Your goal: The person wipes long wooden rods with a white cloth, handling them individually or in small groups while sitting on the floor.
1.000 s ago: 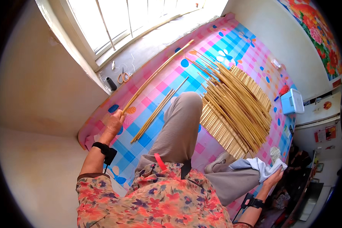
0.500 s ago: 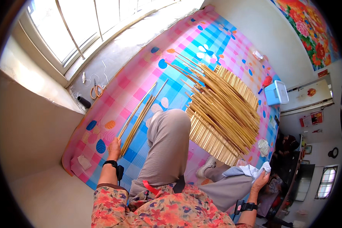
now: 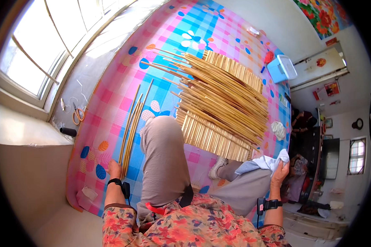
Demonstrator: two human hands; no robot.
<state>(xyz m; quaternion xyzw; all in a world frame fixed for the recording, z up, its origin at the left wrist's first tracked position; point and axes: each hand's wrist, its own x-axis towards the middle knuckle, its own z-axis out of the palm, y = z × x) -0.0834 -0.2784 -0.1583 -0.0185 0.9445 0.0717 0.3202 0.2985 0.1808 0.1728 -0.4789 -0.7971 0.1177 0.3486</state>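
My left hand (image 3: 114,168) is low on the left side of the mat, its fingers closed at the near end of a thin tan stick, though the fingertips are partly hidden. Several more slim sticks (image 3: 132,123) lie beside it, pointing away from me. On the right, my right hand (image 3: 279,173) grips a crumpled white and pale blue cloth (image 3: 263,163), which drapes over my right knee. Before me, a large heap of long tan sticks (image 3: 222,99) rests across a mat of sticks laid side by side (image 3: 202,133).
Under everything spreads a pink and blue checked mat (image 3: 111,111). Orange-handled scissors (image 3: 78,115) and a black spool (image 3: 68,131) sit on the window ledge. A light blue lidded box (image 3: 281,69) stands at the far right, with a white bundle (image 3: 278,130) nearer. Another person (image 3: 304,122) is at the far right.
My view has turned, so the scene sits further left. The outermost stick by my left hand lies closer to the other loose ones. My right hand still holds the cloth.
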